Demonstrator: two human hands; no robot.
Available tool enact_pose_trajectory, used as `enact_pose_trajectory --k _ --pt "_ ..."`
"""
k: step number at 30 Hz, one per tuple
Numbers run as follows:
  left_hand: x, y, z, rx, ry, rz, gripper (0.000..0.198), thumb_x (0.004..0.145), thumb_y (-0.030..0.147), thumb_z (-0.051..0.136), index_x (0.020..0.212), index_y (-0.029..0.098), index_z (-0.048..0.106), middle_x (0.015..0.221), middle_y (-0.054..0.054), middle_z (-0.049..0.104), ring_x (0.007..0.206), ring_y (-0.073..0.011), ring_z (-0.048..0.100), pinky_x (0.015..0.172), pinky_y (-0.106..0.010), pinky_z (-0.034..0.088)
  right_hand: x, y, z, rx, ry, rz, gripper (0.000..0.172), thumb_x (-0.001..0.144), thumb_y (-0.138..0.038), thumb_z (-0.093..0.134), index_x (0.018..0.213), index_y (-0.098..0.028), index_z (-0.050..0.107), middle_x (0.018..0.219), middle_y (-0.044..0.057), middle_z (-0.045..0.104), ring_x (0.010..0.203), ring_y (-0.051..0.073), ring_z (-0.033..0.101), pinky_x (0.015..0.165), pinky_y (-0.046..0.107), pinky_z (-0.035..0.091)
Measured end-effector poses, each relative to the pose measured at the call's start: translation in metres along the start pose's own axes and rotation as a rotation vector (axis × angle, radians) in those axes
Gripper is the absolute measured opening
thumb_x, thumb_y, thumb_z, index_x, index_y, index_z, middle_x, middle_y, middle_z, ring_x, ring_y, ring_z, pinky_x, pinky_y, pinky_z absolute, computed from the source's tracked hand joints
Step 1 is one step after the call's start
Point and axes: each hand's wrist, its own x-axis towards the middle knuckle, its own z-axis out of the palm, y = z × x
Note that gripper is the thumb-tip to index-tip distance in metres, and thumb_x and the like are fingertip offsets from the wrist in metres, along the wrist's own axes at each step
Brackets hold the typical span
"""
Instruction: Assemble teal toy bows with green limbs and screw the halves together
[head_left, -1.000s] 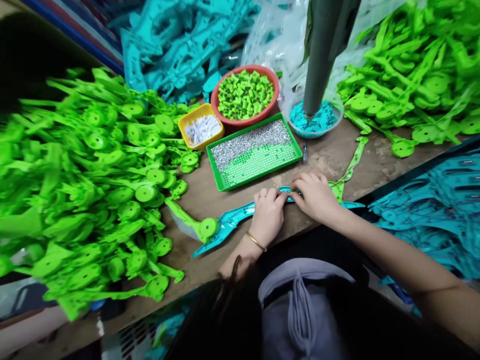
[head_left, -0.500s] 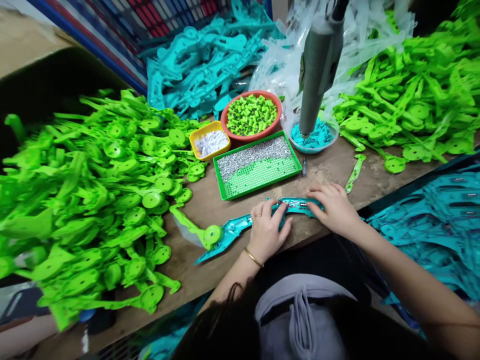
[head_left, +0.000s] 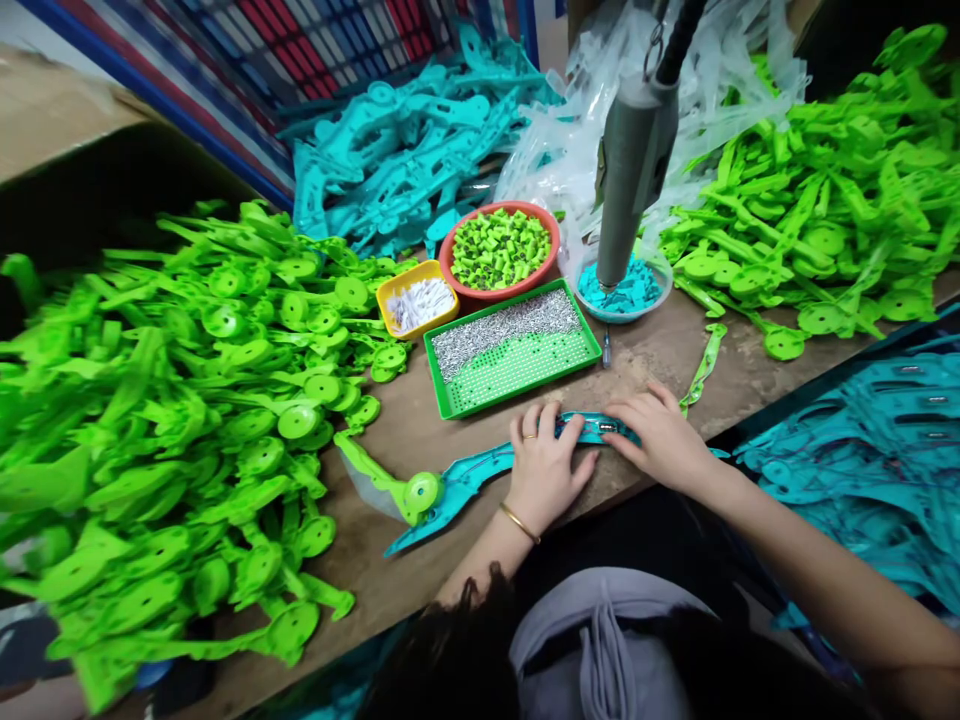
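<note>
A long, curved teal plastic shell (head_left: pixel 476 470) lies across the bench in front of me, with thin wires and small metal pieces inside its right half. Over its middle, my left hand (head_left: pixel 544 468) bends its fingers and presses down onto the shell, hiding that stretch. My right hand (head_left: pixel 664 440) grips the shell's right end, thumb and fingers on its two edges. At the shell's left end rests a lime-green arm with a round disc (head_left: pixel 421 493). Just beyond my hands stands a green perforated tray (head_left: pixel 517 392) holding many small silver screws.
Lime-green parts (head_left: pixel 180 430) are heaped at left, and more green parts (head_left: pixel 832 210) at right. Behind the tray are a yellow tub (head_left: pixel 415 328), a red bowl (head_left: pixel 456 283) and a clear bowl (head_left: pixel 663 300). A grey power screwdriver (head_left: pixel 634 170) hangs above. Teal parts (head_left: pixel 862 450) lie lower right.
My left hand has shifted slightly along the shell, its fingers now covering more of the wired middle. My right hand stays on the right end. The whole view has tilted a little.
</note>
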Motion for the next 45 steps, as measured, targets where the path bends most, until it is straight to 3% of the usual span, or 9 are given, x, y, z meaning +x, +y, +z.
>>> enact_pose_trajectory --k 11,21,29,33,37,45 --pt "0.003 -0.001 -0.001 -0.022 -0.034 0.011 0.036 0.084 0.042 0.059 0.115 0.025 0.062 0.133 -0.016 0.048 0.126 -0.0346 0.038 0.103 -0.055 0.031 0.002 0.000 -0.007 0.031 -0.038 0.021 0.031 0.092 -0.038 0.050 0.116 -0.025 0.062 0.114 0.005 0.067 0.110 0.021 0.058 0.110 0.051 0.026" --pt "0.002 -0.001 0.000 -0.017 -0.044 -0.003 0.038 0.084 0.044 0.058 0.116 0.024 0.062 0.132 -0.016 0.048 0.123 -0.0340 0.039 0.104 -0.054 0.030 0.011 0.005 -0.010 0.213 -0.111 0.065 0.021 0.085 -0.033 0.062 0.104 -0.024 0.063 0.106 0.002 0.069 0.107 0.019 0.058 0.111 0.050 0.023" --pt "0.002 -0.001 0.004 -0.015 -0.035 -0.033 0.041 0.084 0.046 0.057 0.118 0.025 0.061 0.131 -0.015 0.049 0.123 -0.0342 0.040 0.104 -0.054 0.029 -0.003 0.003 -0.003 0.000 0.063 0.020 0.022 0.089 -0.041 0.054 0.101 -0.028 0.068 0.109 0.000 0.071 0.106 0.022 0.057 0.113 0.057 0.012" --pt "0.002 0.000 0.003 -0.021 -0.017 -0.023 0.041 0.085 0.046 0.056 0.119 0.023 0.061 0.130 -0.015 0.051 0.122 -0.0340 0.040 0.104 -0.053 0.030 -0.002 0.005 -0.007 0.068 -0.027 0.082 0.024 0.087 -0.040 0.057 0.105 -0.026 0.065 0.115 0.003 0.068 0.111 0.022 0.057 0.113 0.058 0.018" --pt "0.001 -0.001 0.004 -0.046 -0.006 -0.008 0.039 0.085 0.044 0.057 0.117 0.023 0.061 0.128 -0.015 0.051 0.122 -0.0331 0.040 0.104 -0.053 0.030 -0.003 0.011 -0.014 0.112 -0.122 0.044 0.028 0.090 -0.038 0.052 0.115 -0.030 0.063 0.126 0.004 0.063 0.118 0.023 0.054 0.111 0.062 0.020" --pt "0.000 0.000 0.009 -0.052 0.036 0.017 0.039 0.085 0.044 0.057 0.116 0.021 0.061 0.129 -0.016 0.051 0.124 -0.0338 0.040 0.106 -0.054 0.028 -0.006 0.012 -0.010 -0.071 -0.061 0.019 0.026 0.092 -0.040 0.049 0.109 -0.034 0.067 0.127 0.000 0.063 0.115 0.025 0.053 0.110 0.066 0.012"
